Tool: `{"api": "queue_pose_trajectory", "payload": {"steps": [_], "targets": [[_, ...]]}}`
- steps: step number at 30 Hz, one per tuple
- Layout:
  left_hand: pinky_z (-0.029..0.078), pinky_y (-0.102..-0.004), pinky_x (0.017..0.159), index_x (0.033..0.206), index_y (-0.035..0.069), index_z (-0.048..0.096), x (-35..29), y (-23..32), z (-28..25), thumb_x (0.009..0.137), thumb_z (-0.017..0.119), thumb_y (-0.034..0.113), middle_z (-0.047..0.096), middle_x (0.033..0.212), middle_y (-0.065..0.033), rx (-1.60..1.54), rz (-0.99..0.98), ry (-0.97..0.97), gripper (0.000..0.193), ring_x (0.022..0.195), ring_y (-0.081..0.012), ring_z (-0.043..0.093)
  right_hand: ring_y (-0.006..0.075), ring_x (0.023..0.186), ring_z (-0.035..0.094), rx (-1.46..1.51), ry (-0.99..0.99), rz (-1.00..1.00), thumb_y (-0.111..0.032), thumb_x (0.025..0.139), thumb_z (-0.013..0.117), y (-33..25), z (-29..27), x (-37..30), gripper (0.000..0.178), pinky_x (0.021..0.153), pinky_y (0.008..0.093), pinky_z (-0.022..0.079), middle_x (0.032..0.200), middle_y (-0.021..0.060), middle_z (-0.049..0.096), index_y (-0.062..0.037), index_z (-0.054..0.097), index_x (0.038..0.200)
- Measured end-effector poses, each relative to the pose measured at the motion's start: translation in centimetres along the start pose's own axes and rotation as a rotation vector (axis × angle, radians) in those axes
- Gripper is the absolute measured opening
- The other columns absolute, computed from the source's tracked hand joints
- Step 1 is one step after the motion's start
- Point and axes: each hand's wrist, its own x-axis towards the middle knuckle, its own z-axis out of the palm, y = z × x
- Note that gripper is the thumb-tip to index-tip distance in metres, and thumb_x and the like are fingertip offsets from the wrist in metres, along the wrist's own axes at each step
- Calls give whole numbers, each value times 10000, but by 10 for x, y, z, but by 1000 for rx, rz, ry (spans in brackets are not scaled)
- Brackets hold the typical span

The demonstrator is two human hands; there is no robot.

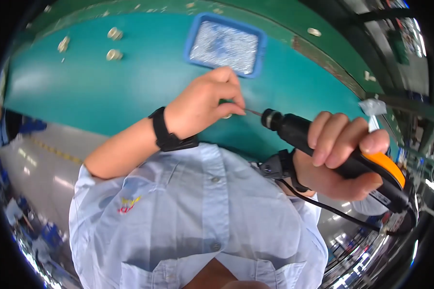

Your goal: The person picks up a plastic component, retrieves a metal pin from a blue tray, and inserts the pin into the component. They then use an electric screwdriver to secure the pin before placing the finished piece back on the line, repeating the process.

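My right hand (340, 154) is wrapped round a black electric screwdriver (296, 132) with an orange strip along its handle. The thin bit (253, 112) points left and its tip reaches the fingertips of my left hand. With thumb and fingers pinched together, my left hand (210, 96) holds a small part (227, 115), mostly hidden; only bits of green and pale metal show. Just beyond that hand lies a blue tray (190, 41), holding a layer of many small silvery pieces, too fine to make out singly.
At the far left of the green tabletop (144, 82) stand small brass-coloured fittings (114, 55). A clear plastic bag (372, 107) lies at the right edge. The screwdriver's black cable (332, 209) loops below my right wrist. A green ledge (279, 29) runs along the back.
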Motion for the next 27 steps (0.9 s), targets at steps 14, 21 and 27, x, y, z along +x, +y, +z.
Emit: {"api": "queue_pose_trajectory", "payload": {"steps": [14,21,27], "targets": [[420,-322,731,750,81,655,-19,3,-10,633,737,96,546,783,-18,266,51,37,143,798,-217,508,108,507,444,-80,-150,151,-454,891,482,19,12,-7,405,482,240,340,658,11,447,-74,421,1021],[437,-330,747,833,82,650,-17,-15,-4,635,730,85,581,815,-22,284,191,35,214,821,-222,518,104,463,412,-158,-134,177,-450,893,475,24,10,-12,405,452,249,337,615,10,427,-66,424,1012],[475,-310,663,873,60,642,-26,-30,5,637,735,51,606,818,-58,168,-71,-70,253,738,-224,576,156,477,503,-134,-61,181,-413,850,594,30,11,-18,446,446,282,421,634,46,493,-40,408,1007]]}}
